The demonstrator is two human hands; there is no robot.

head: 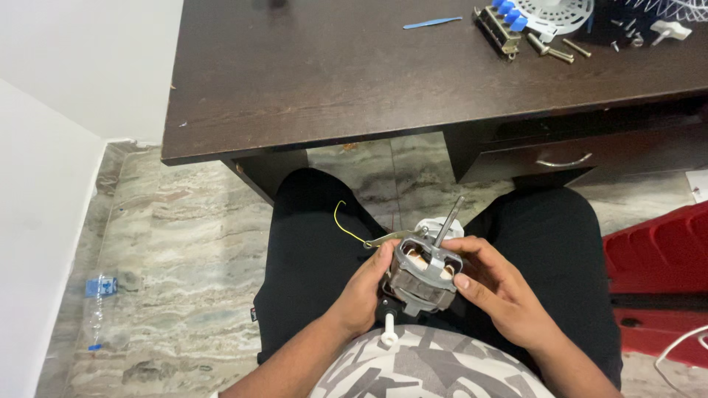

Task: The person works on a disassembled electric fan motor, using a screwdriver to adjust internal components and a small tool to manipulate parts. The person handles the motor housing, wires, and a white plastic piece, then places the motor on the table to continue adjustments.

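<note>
Dark wooden desk (pixel 332 81) took up the top of the view, with a thin blue strip (pixel 432 23) lying on it, plus a switch block with blue buttons (pixel 503 22) and a few loose bolts (pixel 558 50) just beside it. Plastic bottle (pixel 96 309) lay on the marble floor (pixel 177 243) at left. Red plastic piece (pixel 656 280) sat at right.

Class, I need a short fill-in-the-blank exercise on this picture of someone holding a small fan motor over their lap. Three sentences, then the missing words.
1. The motor is held by ____ hands, the left hand and the right hand.
2. A thin ____ wire curls out from the motor's left side.
3. The loose bolts lie on the dark ____.

Missing words: both; yellow; desk
</note>
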